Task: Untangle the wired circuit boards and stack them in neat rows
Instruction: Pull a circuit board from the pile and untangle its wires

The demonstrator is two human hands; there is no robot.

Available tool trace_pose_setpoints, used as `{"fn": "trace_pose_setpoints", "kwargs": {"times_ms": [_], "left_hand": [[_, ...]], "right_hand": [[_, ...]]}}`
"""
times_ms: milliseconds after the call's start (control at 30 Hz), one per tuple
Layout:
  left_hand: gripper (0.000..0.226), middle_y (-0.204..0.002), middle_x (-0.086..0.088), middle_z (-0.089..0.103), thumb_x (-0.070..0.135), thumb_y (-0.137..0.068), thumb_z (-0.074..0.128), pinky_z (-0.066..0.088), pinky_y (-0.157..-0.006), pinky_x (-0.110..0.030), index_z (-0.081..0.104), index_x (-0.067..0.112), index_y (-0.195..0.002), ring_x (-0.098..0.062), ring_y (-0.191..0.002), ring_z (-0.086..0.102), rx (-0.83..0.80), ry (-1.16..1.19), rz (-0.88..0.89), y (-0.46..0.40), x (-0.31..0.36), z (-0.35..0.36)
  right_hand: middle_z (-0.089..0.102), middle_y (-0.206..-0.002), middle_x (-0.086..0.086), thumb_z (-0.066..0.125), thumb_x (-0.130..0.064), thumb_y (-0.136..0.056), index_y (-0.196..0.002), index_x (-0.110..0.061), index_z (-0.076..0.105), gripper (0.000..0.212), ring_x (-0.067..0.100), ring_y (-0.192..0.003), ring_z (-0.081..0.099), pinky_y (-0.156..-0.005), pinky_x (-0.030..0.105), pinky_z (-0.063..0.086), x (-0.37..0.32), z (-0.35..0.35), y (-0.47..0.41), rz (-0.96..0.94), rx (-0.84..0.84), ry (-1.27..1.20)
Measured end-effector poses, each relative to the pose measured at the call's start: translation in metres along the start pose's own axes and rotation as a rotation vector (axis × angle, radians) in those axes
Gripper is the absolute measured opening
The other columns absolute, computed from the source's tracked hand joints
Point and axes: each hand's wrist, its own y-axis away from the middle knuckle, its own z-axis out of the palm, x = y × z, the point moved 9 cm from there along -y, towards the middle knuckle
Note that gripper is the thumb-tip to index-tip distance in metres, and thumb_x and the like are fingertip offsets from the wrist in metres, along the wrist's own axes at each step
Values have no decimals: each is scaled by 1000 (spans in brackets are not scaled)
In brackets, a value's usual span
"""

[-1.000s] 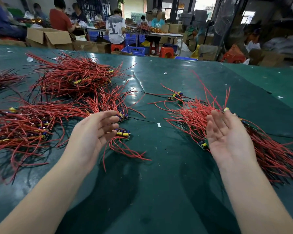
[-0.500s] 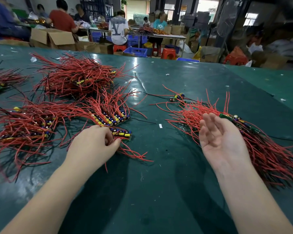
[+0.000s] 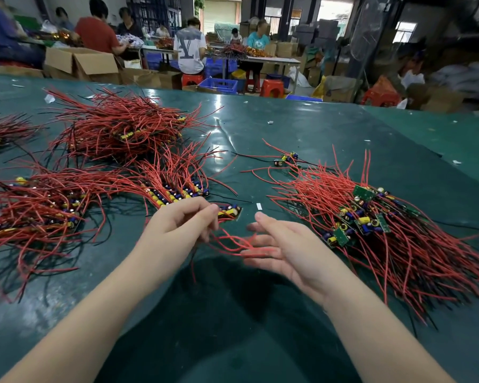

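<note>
Left hand (image 3: 177, 225), fingers curled, pinched red wires (image 3: 227, 241) of a board (image 3: 228, 211) lying on the table (image 3: 233, 327) just beyond its fingertips. Right hand (image 3: 285, 250) was spread, its blurred fingers touching the same wires. A tangled pile (image 3: 376, 228) lay right of it.

right hand (image 3: 285, 252) fingers motion-blurred, left pile (image 3: 33, 208) cut by frame edge, boards buried under red wires (image 3: 426, 258)
</note>
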Motion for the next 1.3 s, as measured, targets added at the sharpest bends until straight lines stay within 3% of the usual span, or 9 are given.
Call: {"fn": "trace_pose_setpoints", "kwargs": {"times_ms": [200, 267, 400, 533, 700, 833, 933, 1133, 1300], "left_hand": [[31, -59, 3, 53, 23, -88, 52, 37, -61, -20, 60, 9, -61, -8, -59, 47, -270, -20, 59, 15, 9, 36], [32, -65, 0, 59, 24, -89, 50, 41, -66, -18, 65, 8, -65, -8, -64, 53, -198, -17, 80, 14, 10, 32], [18, -94, 3, 62, 22, -79, 56, 44, -87, -24, 69, 18, -91, -11, -92, 57, 184, -190, 81, 7, 9, -11], [55, -122, 5, 56, 26, -67, 58, 34, -109, -35, 58, 30, -122, -11, -119, 49, 120, -176, -158, 5, -17, -10], [23, -94, 6, 73, 9, -77, 77, 46, -93, -27, 70, 21, -96, -7, -92, 65, 54, 71, -163, 2, -21, -2], [22, -73, 14, 67, 22, -64, 87, 45, -73, -16, 68, 25, -74, 0, -70, 59, 53, 53, -131, 1, -18, -5], [22, -72, 17, 68, 33, -63, 77, 43, -67, -6, 67, 23, -79, 6, -67, 59, 73, 32, -65, 2, -10, -3], [36, -85, 9, 72, 36, -60, 74, 49, -78, -11, 69, 17, -89, 0, -80, 64, 60, 164, -62, 2, -9, -3], [29, -79, 11, 70, 36, -60, 73, 46, -71, -10, 69, 20, -84, -1, -73, 60, 61, 195, -78, 4, -7, -1]], "right_hand": [[72, -84, 16, 60, -24, -93, -90, 2, 67, 27, 18, -66, 68, -62, 26, 58, 3, 5, 1, -14, -50, -68], [69, -86, 17, 63, -15, -90, -94, 6, 66, 22, 17, -68, 67, -63, 26, 58, 1, 1, 0, -46, -32, -77], [71, -95, 14, 69, -10, -80, -101, 2, 70, 25, 16, -77, 66, -67, 25, 57, -13, -1, 2, -139, -63, -119], [74, -90, 7, 71, -13, -66, -100, -2, 69, 35, 10, -75, 67, -68, 22, 56, -21, 3, 6, -157, -120, -133], [72, -73, 3, 71, -11, -65, -87, -3, 66, 24, 10, -66, 69, -64, 21, 56, -27, -2, 7, -181, -103, -170], [74, -88, 9, 76, -16, -61, -82, -5, 75, 23, 14, -75, 70, -69, 21, 56, -32, -4, 9, -212, -116, -184], [75, -87, 7, 77, -24, -58, -80, -10, 79, 27, 13, -75, 71, -70, 21, 56, -33, -3, 11, -224, -121, -82], [75, -86, 13, 80, -18, -52, -72, -9, 76, 23, 18, -69, 72, -62, 21, 56, -29, 0, 9, -188, -107, -222], [74, -79, 9, 80, -16, -52, -72, -8, 74, 22, 14, -65, 70, -66, 22, 58, -29, -3, 9, -188, -78, -204]]}}
